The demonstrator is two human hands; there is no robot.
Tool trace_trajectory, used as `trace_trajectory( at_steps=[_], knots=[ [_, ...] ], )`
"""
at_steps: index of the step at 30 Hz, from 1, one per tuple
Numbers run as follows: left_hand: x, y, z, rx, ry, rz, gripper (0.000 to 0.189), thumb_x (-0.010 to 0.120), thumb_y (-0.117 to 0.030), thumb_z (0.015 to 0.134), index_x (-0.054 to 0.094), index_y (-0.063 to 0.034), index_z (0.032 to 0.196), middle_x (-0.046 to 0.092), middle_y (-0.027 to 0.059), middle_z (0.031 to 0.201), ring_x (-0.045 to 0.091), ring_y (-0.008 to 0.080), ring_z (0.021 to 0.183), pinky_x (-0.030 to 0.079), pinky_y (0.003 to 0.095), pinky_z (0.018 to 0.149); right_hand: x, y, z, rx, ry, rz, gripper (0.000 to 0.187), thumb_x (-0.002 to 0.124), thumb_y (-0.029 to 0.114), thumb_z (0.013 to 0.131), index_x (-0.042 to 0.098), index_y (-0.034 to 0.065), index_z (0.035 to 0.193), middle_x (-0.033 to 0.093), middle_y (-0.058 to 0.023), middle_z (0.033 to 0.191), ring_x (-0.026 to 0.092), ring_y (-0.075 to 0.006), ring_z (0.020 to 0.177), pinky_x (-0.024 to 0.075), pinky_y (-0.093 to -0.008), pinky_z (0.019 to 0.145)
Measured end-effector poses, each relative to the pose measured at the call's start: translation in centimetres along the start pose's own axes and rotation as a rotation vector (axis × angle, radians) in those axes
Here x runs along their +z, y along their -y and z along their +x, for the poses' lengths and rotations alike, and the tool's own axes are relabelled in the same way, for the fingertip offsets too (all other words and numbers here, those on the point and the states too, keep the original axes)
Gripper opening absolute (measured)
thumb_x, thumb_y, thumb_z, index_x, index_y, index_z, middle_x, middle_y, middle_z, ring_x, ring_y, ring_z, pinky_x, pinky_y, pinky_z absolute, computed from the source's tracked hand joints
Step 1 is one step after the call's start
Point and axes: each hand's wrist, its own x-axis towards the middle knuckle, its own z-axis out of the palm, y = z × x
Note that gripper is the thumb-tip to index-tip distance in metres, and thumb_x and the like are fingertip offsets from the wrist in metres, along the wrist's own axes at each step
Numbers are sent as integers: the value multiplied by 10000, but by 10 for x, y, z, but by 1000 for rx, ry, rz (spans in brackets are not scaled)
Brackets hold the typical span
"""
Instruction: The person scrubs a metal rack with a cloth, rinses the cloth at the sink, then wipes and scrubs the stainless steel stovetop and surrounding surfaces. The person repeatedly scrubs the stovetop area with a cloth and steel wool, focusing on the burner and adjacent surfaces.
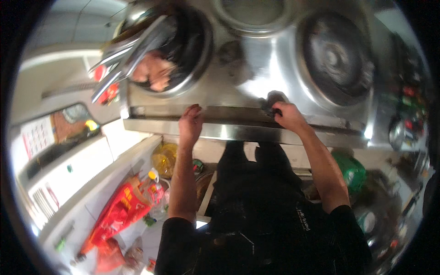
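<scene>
Before me is a stainless-steel wok range (275, 68) with a trough (237, 113) along its front. My right hand (290, 117) grips a dark, crumpled rag or scouring pad (277, 97) against the steel near the trough's back edge; blur hides which it is. Further left, my left hand (190, 125) is over the trough with its fingers partly curled. Nothing shows clearly in it, but its palm side is hidden. A black wok (192, 44) sits in the left burner ring, with metal utensils (137, 51) and a pinkish-brown lump (153, 70) in or over it.
At the right is a burner well (333, 58), and a round pot opening (254, 12) lies at the back. On the floor at left are a red plastic bag (120, 209) and a yellow oil container (165, 160). A green container (349, 172) stands beyond my right forearm.
</scene>
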Motion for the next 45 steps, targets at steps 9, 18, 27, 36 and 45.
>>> trace_trajectory(
  at_steps=[9, 18, 27, 36, 45],
  knots=[
    [-100, 102, -104, -167, -340, -9, 188, 612, -7, 811, 648, 1, 996, 659, 160, 1073, 631, 315, 1010, 494, 366, 891, 217, 233, 168, -416, 111, 103, 205, 589, 122, 771, 627, 23, 947, 643, -232, 888, 637, -387, 860, 502, -492, 755],
    [-110, 187, -194, -423, -334, -115, 188, 569, -7, 886, 642, 24, 1056, 643, 142, 1110, 613, 231, 1025, 489, 316, 881, 331, 273, 222, -232, 301, 13, 252, 468, 226, 889, 626, 34, 930, 658, -220, 923, 636, -384, 867, 490, -515, 753],
    [-88, 120, -86, -177, -177, -125, 208, 537, 36, 875, 638, 29, 1057, 648, 155, 1098, 613, 245, 1034, 472, 321, 911, 166, 94, 82, -60, 254, -75, 328, 519, 124, 835, 635, 109, 1142, 655, -168, 1091, 609, -379, 1011, 484, -472, 867],
    [20, -19, -8, 89, 62, -108, 218, 588, -2, 868, 641, -27, 1079, 653, 99, 1114, 623, 212, 1020, 508, 301, 818, 2, -50, -50, 325, 199, -221, 326, 513, 108, 829, 651, 149, 1122, 659, -136, 1099, 617, -334, 1028, 490, -463, 868],
    [135, -98, 39, 318, 242, 176, 323, 659, -118, 793, 621, -14, 1096, 573, 169, 1263, 540, 374, 1149, 445, 431, 962, 0, -74, -65, 138, -192, -83, 410, 494, 70, 820, 674, 222, 1155, 673, -65, 1075, 641, -269, 976, 531, -406, 807]
  ],
)
